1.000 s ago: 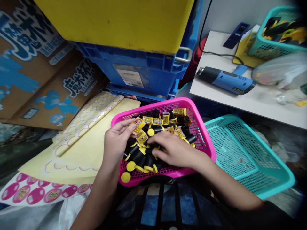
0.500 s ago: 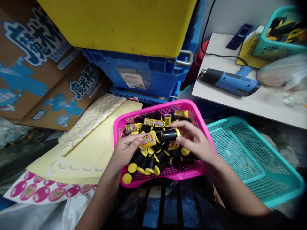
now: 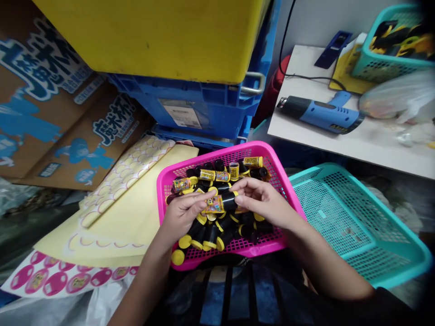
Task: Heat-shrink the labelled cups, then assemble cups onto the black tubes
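My left hand [image 3: 183, 213] pinches a printed yellow sleeve label [image 3: 214, 205] between thumb and fingers. From the right, my right hand [image 3: 267, 201] grips the yellow-capped end of a small black tube [image 3: 229, 201]. The tube's other end is partly inside the sleeve; how deep it reaches is hidden. Both hands are over a pink basket [image 3: 291, 192], which holds many similar black tubes with yellow caps. Several tubes at the basket's far side wear printed sleeves, such as a sleeved tube [image 3: 253, 161] at the back.
A turquoise basket [image 3: 384, 226] stands to the right. Above it, a white table [image 3: 288, 129] bears a blue heat gun [image 3: 326, 114], a plastic bag [image 3: 390, 97] and another turquoise basket [image 3: 374, 63]. Blue crates [image 3: 217, 108] rise ahead; sticker sheets [image 3: 129, 222] and a carton [image 3: 78, 136] are left.
My right hand has moved left and slightly down, bringing the tube into the sleeve held by my left hand. Earlier the tube and sleeve were apart.
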Available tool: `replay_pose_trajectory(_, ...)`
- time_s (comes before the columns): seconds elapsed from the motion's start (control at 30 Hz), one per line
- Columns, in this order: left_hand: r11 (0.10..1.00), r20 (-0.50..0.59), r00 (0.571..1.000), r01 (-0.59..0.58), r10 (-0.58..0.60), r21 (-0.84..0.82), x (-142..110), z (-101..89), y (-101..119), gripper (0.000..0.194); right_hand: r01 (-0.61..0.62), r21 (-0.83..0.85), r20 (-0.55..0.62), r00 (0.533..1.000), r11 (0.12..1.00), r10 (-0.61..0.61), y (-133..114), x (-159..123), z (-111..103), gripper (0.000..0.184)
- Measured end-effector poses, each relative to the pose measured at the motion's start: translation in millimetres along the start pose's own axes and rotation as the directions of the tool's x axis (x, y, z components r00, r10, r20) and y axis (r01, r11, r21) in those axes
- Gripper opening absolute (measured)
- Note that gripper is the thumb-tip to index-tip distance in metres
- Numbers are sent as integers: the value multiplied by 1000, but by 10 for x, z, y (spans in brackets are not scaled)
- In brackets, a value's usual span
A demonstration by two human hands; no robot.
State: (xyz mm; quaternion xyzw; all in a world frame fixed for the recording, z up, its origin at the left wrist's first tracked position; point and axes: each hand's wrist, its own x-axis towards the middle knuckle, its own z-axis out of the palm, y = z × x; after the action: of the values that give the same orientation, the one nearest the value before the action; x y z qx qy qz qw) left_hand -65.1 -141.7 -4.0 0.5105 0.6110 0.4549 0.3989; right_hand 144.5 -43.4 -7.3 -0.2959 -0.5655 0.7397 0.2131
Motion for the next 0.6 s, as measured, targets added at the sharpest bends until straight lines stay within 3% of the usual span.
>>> replay_pose_trajectory(0.13,997,19,998,67,-67,-33,18,54,88,28,55,-3,11,998,998,-55,33,6,76,36)
replay_pose_trajectory(0.33,941,-56,987,127,-152,-314,-33,220,197,27,45,202,60,997,978,-59,135,-4,183,36)
replay_pose_trajectory(0.47,889,-68,988,93,-138,-449,-73,298,154,23,-120,523,174,984,844,32,211,-9,320,43)
replay_pose_trajectory(0.6,892,-41,990,104,-136,-440,-91,314,101,21,-163,640,164,984,751,74,285,3,427,38)
